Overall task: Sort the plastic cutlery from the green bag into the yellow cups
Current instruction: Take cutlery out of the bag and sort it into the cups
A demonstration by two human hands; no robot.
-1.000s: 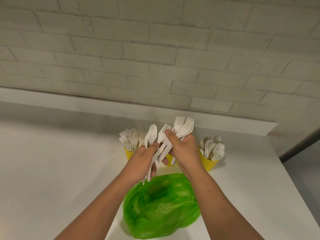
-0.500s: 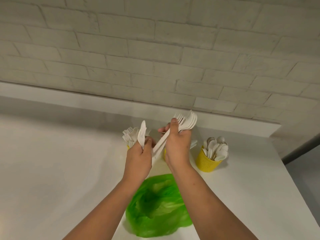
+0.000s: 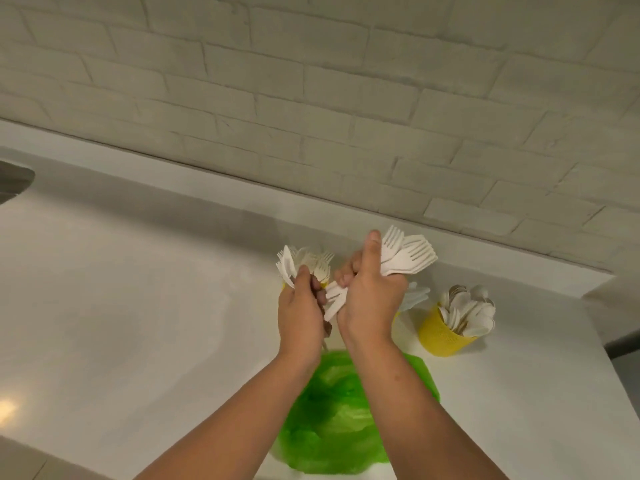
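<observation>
My right hand (image 3: 369, 299) grips a bundle of white plastic forks (image 3: 407, 259), tines fanned up to the right and handles poking out below toward my left hand. My left hand (image 3: 300, 313) pinches a single white piece of cutlery (image 3: 287, 268) upright, just in front of the left yellow cup of forks (image 3: 320, 263), which my hands mostly hide. A yellow cup of spoons (image 3: 441, 336) stands at the right. A middle cup sits behind my right hand, only its white contents (image 3: 415, 296) showing. The crumpled green bag (image 3: 332, 427) lies below my wrists.
A white counter (image 3: 138, 323) runs to a raised ledge under a white brick wall (image 3: 311, 98). The counter's right edge drops off past the spoon cup. A dark sink rim (image 3: 14, 181) shows at the far left.
My left hand has pulled one piece out of the bundle and carried it left toward the fork cup. The right hand keeps the remaining forks. The view has shifted rightward.
</observation>
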